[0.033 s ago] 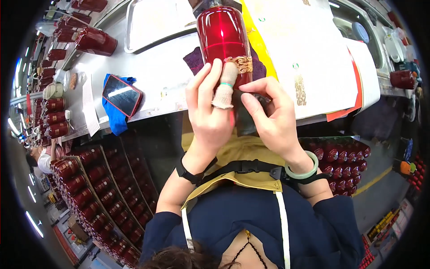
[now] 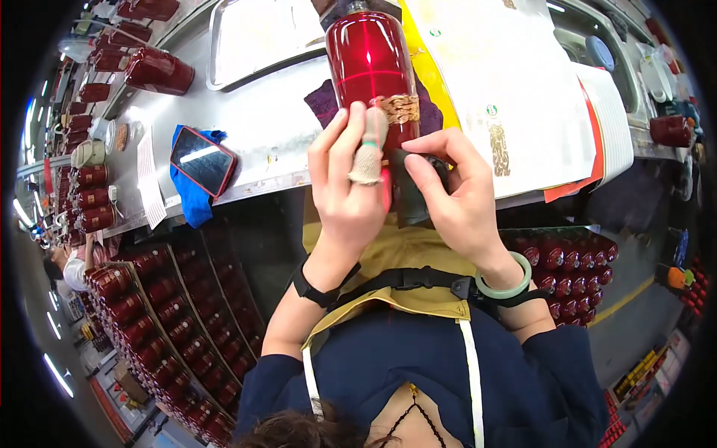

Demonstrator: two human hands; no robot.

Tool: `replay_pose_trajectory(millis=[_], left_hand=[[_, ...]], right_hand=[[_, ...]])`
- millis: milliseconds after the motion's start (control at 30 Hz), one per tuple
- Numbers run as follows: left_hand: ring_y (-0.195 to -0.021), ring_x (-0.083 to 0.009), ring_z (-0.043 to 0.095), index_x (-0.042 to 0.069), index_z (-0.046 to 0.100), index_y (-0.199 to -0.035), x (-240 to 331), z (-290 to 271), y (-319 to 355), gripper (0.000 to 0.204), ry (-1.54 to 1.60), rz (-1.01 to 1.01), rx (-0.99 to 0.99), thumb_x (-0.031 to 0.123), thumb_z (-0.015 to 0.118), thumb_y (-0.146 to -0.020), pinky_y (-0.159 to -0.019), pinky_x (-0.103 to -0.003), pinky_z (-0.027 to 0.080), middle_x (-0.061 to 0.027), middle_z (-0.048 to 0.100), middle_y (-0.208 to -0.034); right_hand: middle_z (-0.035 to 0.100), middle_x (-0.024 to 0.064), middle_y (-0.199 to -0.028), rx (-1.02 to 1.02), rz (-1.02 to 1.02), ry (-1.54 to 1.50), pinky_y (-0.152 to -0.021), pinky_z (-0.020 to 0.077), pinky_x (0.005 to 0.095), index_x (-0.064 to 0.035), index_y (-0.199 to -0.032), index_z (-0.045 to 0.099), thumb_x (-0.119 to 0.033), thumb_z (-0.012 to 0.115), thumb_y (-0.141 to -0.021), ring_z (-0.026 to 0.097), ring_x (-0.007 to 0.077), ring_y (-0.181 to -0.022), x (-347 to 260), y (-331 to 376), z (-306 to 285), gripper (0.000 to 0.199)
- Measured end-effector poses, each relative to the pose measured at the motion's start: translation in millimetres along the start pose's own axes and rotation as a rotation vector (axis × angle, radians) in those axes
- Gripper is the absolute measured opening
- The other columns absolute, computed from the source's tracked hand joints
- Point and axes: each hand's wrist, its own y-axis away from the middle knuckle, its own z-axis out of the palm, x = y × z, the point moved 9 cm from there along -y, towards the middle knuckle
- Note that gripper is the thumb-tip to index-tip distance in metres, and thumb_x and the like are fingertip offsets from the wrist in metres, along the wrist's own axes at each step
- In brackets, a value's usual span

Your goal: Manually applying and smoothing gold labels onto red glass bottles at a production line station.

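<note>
A glossy red bottle lies on its side over a dark purple cloth. Thin red light lines cross it, and a gold ornamental band sits on its surface. The fingers of my left hand lie stretched along the bottle beside the band. One of them wears a beige knitted finger cover with a green ring. My right hand is closed, thumb and forefinger pinching a dark grey cloth-like piece below the band. What lies deeper in that palm is partly hidden.
Right of the bottle lies a white sheet with gold ornaments, over yellow material. To the left are a phone on a blue cloth and a metal tray. Racks of red bottles stand below the bench on both sides.
My left fingers have slid slightly left and down along the bottle, the covered finger most. The bottle has shifted very slightly left. My right hand is nearly unchanged.
</note>
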Motion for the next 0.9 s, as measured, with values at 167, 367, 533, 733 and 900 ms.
replay_pose_trajectory(millis=[167,367,533,733,900], left_hand=[[-0.119,-0.0414,0.066,-0.008,0.064,-0.134,-24,-4,9,0.057,0.258,-0.279,0.031,-0.005,0.082,-0.079,-0.102,-0.044,0.054,-0.0213,0.065,-0.135],[-0.129,-0.0356,0.059,-0.002,0.067,-0.136,1,-2,4,0.065,0.129,-0.080,0.065,-0.010,0.078,-0.073,-0.111,-0.043,0.044,-0.0168,0.063,-0.138],[-0.119,-0.0382,0.067,-0.008,0.064,-0.133,-22,-7,9,0.054,0.289,-0.203,0.065,-0.009,0.079,-0.081,-0.103,-0.041,0.053,-0.0200,0.064,-0.137],[-0.131,-0.0348,0.058,-0.001,0.068,-0.133,0,-10,0,0.060,0.224,-0.142,0.109,-0.009,0.076,-0.075,-0.110,-0.040,0.048,-0.0147,0.067,-0.136],[-0.127,-0.0326,0.061,-0.001,0.073,-0.127,3,-4,-10,0.053,0.110,0.004,0.018,-0.005,0.080,-0.075,-0.106,-0.041,0.052,-0.0137,0.068,-0.136]], right_hand=[[0.069,0.0091,-0.097,0.065,0.038,0.014,-0.085,0.0514,0.0299,0.0023,-0.106,0.068,-0.003,0.068,-0.096,0.065,0.0154,-0.091,13,2,-11,0.011],[0.070,0.0084,-0.096,0.053,0.082,-0.005,-0.084,0.0513,0.0298,0.0027,-0.107,0.068,-0.003,0.068,-0.097,0.065,0.0140,-0.090,12,4,-10,0.011],[0.071,0.0090,-0.097,0.071,0.103,-0.011,-0.085,0.0518,0.0303,0.0026,-0.107,0.069,-0.005,0.067,-0.098,0.065,0.0143,-0.091,15,2,-13,0.012],[0.071,0.0094,-0.099,0.057,0.097,-0.009,-0.090,0.0517,0.0307,0.0030,-0.108,0.069,-0.006,0.067,-0.099,0.066,0.0148,-0.095,16,5,-12,0.013],[0.071,0.0088,-0.099,0.070,0.101,-0.038,-0.090,0.0515,0.0307,0.0033,-0.108,0.068,-0.006,0.067,-0.099,0.066,0.0149,-0.096,14,3,-14,0.013]])
